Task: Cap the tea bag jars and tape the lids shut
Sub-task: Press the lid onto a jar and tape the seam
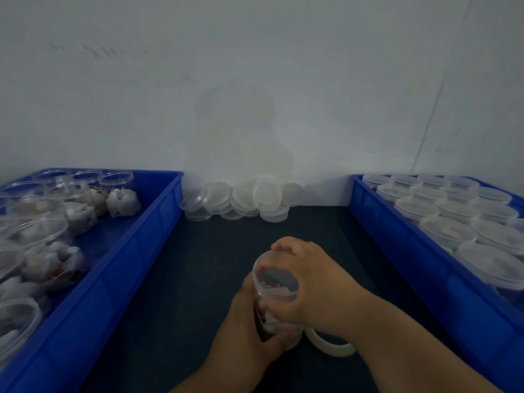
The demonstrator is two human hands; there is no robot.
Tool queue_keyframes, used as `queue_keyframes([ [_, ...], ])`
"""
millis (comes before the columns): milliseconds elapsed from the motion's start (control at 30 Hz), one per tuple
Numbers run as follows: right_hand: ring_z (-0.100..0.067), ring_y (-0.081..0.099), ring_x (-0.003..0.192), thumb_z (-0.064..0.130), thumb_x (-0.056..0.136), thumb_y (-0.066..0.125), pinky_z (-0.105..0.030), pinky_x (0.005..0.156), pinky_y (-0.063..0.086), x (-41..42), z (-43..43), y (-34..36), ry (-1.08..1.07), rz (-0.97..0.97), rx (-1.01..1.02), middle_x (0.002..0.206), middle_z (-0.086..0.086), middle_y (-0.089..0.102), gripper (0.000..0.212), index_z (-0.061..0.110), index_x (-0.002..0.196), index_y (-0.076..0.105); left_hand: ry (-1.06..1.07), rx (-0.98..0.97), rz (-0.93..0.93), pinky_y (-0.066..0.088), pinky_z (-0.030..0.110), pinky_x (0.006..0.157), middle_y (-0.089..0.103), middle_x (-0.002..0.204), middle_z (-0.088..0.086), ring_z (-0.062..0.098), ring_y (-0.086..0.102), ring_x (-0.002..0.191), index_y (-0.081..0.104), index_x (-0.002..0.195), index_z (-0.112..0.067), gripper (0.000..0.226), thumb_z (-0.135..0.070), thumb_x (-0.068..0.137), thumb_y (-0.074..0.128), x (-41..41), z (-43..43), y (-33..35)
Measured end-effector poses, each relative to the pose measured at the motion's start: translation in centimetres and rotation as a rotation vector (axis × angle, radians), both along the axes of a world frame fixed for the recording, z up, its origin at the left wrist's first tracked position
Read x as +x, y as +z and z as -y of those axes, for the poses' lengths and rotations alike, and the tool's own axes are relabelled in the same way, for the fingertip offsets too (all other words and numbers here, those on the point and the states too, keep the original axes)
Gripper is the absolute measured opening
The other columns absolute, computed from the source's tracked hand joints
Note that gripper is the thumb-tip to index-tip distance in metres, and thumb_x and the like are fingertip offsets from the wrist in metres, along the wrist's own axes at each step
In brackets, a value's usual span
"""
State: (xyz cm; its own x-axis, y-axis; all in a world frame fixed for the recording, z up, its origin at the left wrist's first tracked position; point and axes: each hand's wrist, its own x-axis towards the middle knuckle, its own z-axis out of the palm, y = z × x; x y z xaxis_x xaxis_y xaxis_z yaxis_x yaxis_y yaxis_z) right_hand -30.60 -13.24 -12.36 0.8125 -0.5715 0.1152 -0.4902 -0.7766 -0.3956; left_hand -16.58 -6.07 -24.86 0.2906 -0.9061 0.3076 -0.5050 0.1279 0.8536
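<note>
A clear plastic jar [273,282] with tea bags inside stands on the dark mat in front of me. My left hand [249,324] grips its body from the left. My right hand [309,282] curls over the clear lid on the jar's top, fingers around the rim. A roll of pale tape [331,346] lies on the mat just under my right wrist. A heap of loose clear lids [241,201] leans against the wall at the back.
A blue crate [119,251] on the left holds open jars and loose tea bags. A blue crate [397,245] on the right holds several capped jars. The dark mat [184,279] lies between them, and a white wall closes the back.
</note>
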Motion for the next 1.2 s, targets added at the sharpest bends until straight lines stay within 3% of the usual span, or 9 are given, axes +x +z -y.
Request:
queue_keyframes([
  [133, -0.007, 0.022, 0.132, 0.057, 0.082, 0.064, -0.031, 0.105, 0.034, 0.3, -0.7, -0.7, -0.047, 0.042, -0.036, 0.144, 0.022, 0.022, 0.05, 0.055, 0.126, 0.042, -0.011, 0.029, -0.041, 0.035, -0.008, 0.08, 0.021, 0.131, -0.062, -0.034, 0.032, 0.12, -0.011, 0.132, -0.081, 0.125, -0.063, 0.056, 0.087, 0.0, -0.2, 0.0],
  [267, 0.001, 0.025, 0.128, 0.055, 0.08, 0.068, -0.024, 0.101, 0.033, 0.1, 0.0, -0.9, -0.009, 0.086, 0.002, 0.137, 0.027, 0.026, 0.046, 0.056, 0.121, 0.049, -0.027, 0.033, -0.081, 0.031, -0.011, 0.081, 0.028, 0.132, -0.06, -0.031, 0.039, 0.119, -0.006, 0.132, -0.082, 0.122, -0.061, 0.058, 0.089, 0.1, -0.5, -0.1],
  [367, 0.007, 0.038, 0.118, 0.05, 0.075, 0.073, -0.023, 0.096, 0.043, -0.2, 1.2, -0.4, 0.082, 0.104, 0.095, 0.126, 0.034, 0.032, 0.04, 0.059, 0.11, 0.056, -0.024, 0.039, -0.092, 0.03, -0.011, 0.082, 0.031, 0.132, -0.059, -0.03, 0.04, 0.119, -0.007, 0.13, -0.083, 0.123, -0.059, 0.059, 0.09, 0.2, -0.5, 0.0],
  [533, 0.006, 0.042, 0.123, 0.027, 0.076, 0.077, -0.017, 0.094, 0.042, -0.6, 2.9, 0.2, 0.259, 0.095, 0.224, 0.131, 0.029, 0.038, 0.043, 0.053, 0.108, 0.063, -0.04, 0.044, -0.086, 0.037, -0.006, 0.083, 0.026, 0.132, -0.062, -0.031, 0.036, 0.122, -0.01, 0.128, -0.085, 0.122, -0.053, 0.062, 0.088, 0.4, -0.8, 0.2],
  [633, 0.003, 0.042, 0.126, 0.02, 0.076, 0.078, -0.013, 0.096, 0.04, -0.7, 3.1, 0.0, 0.292, 0.113, 0.242, 0.133, 0.024, 0.04, 0.045, 0.049, 0.107, 0.065, -0.056, 0.039, -0.089, 0.033, -0.008, 0.086, 0.025, 0.132, -0.062, -0.031, 0.035, 0.123, -0.01, 0.127, -0.086, 0.121, -0.049, 0.065, 0.086, 0.3, -1.0, 0.3],
  [833, 0.008, 0.033, 0.124, 0.054, 0.076, 0.069, -0.029, 0.1, 0.042, -0.4, 1.2, -1.6, 0.097, 0.127, 0.061, 0.133, 0.036, 0.027, 0.045, 0.061, 0.117, 0.051, -0.049, 0.023, -0.083, 0.039, -0.001, 0.09, 0.03, 0.139, -0.055, -0.025, 0.04, 0.126, -0.01, 0.136, -0.079, 0.123, -0.055, 0.063, 0.086, 0.0, -1.1, 0.5],
  [967, 0.005, 0.01, 0.143, 0.059, 0.075, 0.065, -0.032, 0.109, 0.032, -1.4, 0.9, -1.2, 0.126, 0.124, 0.221, 0.154, 0.031, 0.009, 0.058, 0.071, 0.125, 0.038, -0.041, 0.002, -0.054, 0.038, -0.001, 0.091, 0.03, 0.14, -0.054, -0.026, 0.039, 0.127, -0.009, 0.139, -0.076, 0.124, -0.056, 0.063, 0.086, 0.0, -1.0, 0.4],
  [1100, 0.022, 0.033, 0.125, 0.056, 0.072, 0.069, -0.007, 0.091, 0.04, -2.5, 1.1, -0.2, 0.103, 0.17, 0.287, 0.133, 0.052, 0.028, 0.072, 0.07, 0.131, 0.03, -0.059, 0.01, -0.101, 0.041, 0.008, 0.095, 0.04, 0.139, -0.048, -0.02, 0.045, 0.127, -0.007, 0.138, -0.077, 0.122, -0.05, 0.066, 0.088, -0.1, -1.1, 0.5],
  [1200, 0.017, 0.046, 0.115, 0.064, 0.058, 0.078, -0.013, 0.089, 0.042, -2.0, 0.9, -0.5, -0.026, 0.22, 0.206, 0.125, 0.038, 0.044, 0.09, 0.066, 0.133, 0.028, -0.062, 0.011, -0.104, 0.043, 0.008, 0.094, 0.045, 0.139, -0.044, -0.018, 0.049, 0.125, -0.005, 0.138, -0.077, 0.12, -0.043, 0.071, 0.088, -0.3, -1.2, 0.6],
])
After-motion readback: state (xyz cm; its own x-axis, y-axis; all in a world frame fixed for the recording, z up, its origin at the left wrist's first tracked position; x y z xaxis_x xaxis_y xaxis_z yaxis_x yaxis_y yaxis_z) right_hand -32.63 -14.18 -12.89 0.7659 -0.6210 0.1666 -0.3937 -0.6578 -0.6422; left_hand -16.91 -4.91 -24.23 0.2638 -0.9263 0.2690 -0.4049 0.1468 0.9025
